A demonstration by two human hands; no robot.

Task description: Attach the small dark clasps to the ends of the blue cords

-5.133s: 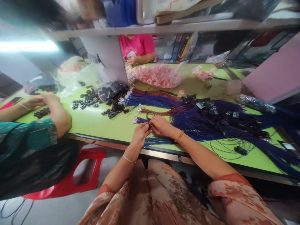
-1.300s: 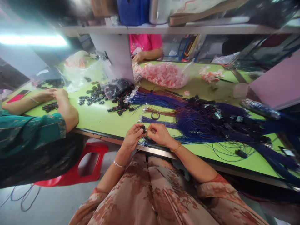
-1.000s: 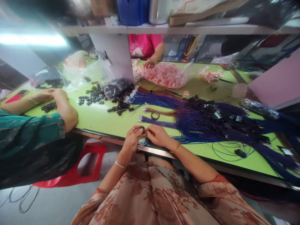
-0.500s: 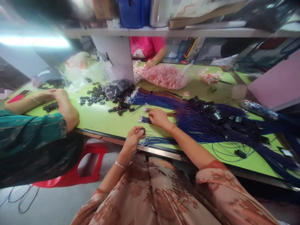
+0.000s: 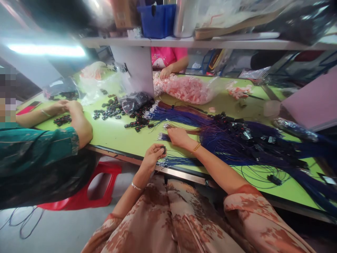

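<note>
Between the thumb and fingers of my left hand (image 5: 153, 156) is a small black connector housing (image 5: 164, 150), held above the table's front edge. My right hand (image 5: 179, 137) is closed, its fingertips pinched at the ends of the brown wires (image 5: 193, 131); how many are in the grip is hidden. Just below those fingers lies a short fan of dark blue wires (image 5: 163, 137) with silvery terminal ends. Another row of blue wires (image 5: 181, 161) lies along the front edge, close to my left hand.
Black housings (image 5: 109, 109) lie scattered at left on the green table (image 5: 113, 135). Tangled blue wires (image 5: 218, 138) with black connectors spread rightward. A bag of pink parts (image 5: 188, 89) sits behind. A co-worker's arms (image 5: 79, 117) rest at left; another person's hand (image 5: 165, 72) is opposite. A shelf (image 5: 210, 43) hangs above.
The whole view has shifted slightly, so things appear a little lower and to the right. Both my hands stay almost where they were, with the black housing still in the left.
</note>
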